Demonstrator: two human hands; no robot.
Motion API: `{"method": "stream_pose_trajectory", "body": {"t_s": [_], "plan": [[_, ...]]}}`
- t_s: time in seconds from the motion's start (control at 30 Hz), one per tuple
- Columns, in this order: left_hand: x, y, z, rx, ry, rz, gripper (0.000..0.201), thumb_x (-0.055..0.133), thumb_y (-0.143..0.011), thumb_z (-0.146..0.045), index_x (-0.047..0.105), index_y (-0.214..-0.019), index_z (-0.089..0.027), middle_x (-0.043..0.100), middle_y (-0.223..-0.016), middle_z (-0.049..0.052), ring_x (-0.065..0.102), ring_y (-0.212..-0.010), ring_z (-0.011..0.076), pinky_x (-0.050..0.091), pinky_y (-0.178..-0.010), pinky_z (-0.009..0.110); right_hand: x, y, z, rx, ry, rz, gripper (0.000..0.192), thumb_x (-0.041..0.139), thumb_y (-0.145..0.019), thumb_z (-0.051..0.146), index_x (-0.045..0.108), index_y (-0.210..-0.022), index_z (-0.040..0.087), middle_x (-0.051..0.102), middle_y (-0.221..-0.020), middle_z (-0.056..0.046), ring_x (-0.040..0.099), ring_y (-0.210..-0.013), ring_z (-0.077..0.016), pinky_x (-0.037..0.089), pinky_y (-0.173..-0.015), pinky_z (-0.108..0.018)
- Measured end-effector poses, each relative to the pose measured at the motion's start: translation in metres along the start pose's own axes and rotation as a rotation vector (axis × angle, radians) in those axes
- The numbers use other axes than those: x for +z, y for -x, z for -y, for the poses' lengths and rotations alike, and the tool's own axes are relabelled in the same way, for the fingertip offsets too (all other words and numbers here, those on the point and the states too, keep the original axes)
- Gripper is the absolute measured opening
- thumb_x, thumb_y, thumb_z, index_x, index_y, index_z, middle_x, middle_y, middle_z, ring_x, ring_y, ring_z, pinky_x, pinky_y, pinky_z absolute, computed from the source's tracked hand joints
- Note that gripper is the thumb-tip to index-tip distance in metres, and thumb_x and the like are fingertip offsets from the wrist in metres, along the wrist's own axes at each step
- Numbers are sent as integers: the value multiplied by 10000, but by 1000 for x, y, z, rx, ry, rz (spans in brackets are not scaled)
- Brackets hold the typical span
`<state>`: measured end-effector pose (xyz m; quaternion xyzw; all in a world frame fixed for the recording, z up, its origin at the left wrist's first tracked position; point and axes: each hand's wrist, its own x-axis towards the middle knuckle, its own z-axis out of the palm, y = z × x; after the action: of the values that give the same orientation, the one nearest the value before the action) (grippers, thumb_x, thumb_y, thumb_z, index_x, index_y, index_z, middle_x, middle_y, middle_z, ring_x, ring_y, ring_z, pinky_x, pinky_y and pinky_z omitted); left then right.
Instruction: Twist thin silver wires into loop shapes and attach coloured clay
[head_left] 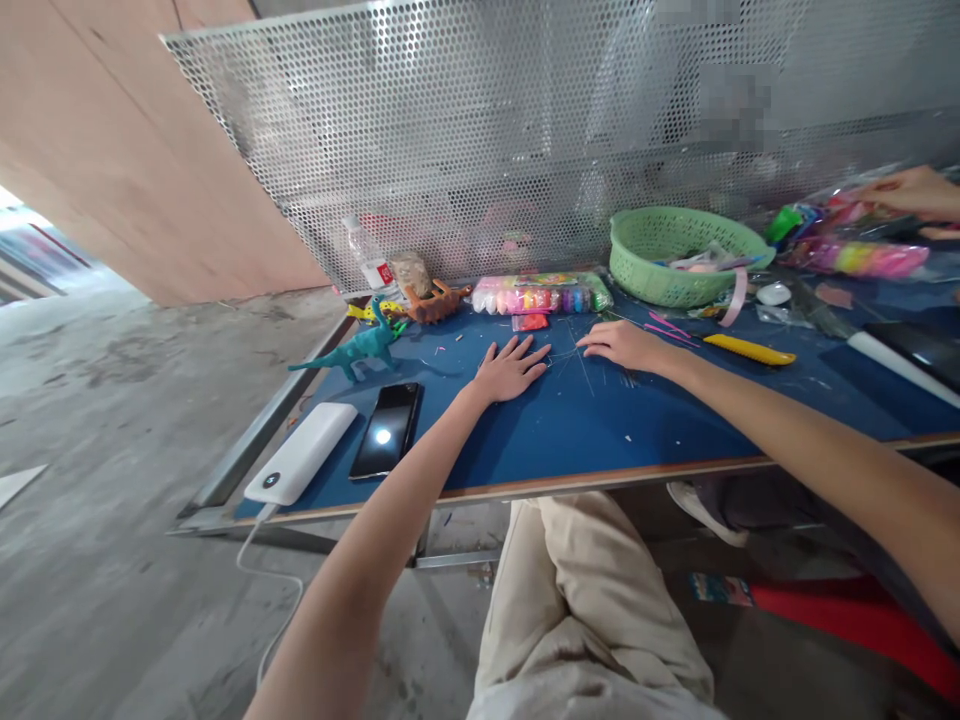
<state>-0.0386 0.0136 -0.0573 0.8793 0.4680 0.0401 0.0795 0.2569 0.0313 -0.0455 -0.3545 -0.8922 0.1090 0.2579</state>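
left hand (512, 370) flat on table (570, 430), holding nothing | right hand (622, 345) open, empty, fingertips on table | done: clay dinosaur (360, 347) stands centre-left | left: clay pack (541, 294) sealed, unused

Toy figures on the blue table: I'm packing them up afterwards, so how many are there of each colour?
Teal dinosaur: 1
Orange-brown figure: 1
Yellow figure, partly hidden behind the teal one: 1
Total: 3
Both hands, left and right, lie flat on the table, holding none of them.
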Motion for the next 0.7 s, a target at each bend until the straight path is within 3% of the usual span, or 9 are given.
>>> {"method": "stream_pose_trajectory", "body": {"t_s": [0.07,0.2,0.3,0.47,0.7], "plan": [[0,1,-4,78,10,-16,593,183,-1062,-589,285,-1628,-444,199,-1738,-29,140,-1621,320,43,-1273,654,1,1,-3,-32,3,-4,293,600,-964,373,820,-1102,237,778,-1068,-103,714,-990,-287,530,-957,-436],[2,0,-12,253,33,27,703,193,-1060,-608,184,-1679,-273,196,-1738,43,129,-1627,244,51,-1318,492,5,0,-9,-68,42,21,322,585,-978,386,808,-1140,221,770,-1078,-108,713,-992,-276,538,-949,-410],[1,0,-16,262,22,48,866,238,-1003,-736,102,-1689,-226,137,-1745,68,88,-1632,264,32,-1320,486,8,-1,-13,-107,79,34,332,569,-996,391,804,-1142,207,765,-1060,-112,713,-987,-269,540,-933,-386],[-7,2,-21,259,-9,101,912,223,-964,-803,151,-1684,-249,120,-1748,34,76,-1633,289,13,-1313,532,7,-2,-13,-172,107,55,356,505,-1035,358,814,-1066,183,775,-1023,-114,717,-964,-246,545,-914,-356],[-10,3,-25,248,-13,112,943,222,-948,-824,141,-1684,-239,129,-1747,29,74,-1632,301,14,-1308,562,2,-4,1,-56,52,55,272,575,-997,305,827,-993,202,796,-1013,-83,739,-920,-225,550,-907,-344]]}}
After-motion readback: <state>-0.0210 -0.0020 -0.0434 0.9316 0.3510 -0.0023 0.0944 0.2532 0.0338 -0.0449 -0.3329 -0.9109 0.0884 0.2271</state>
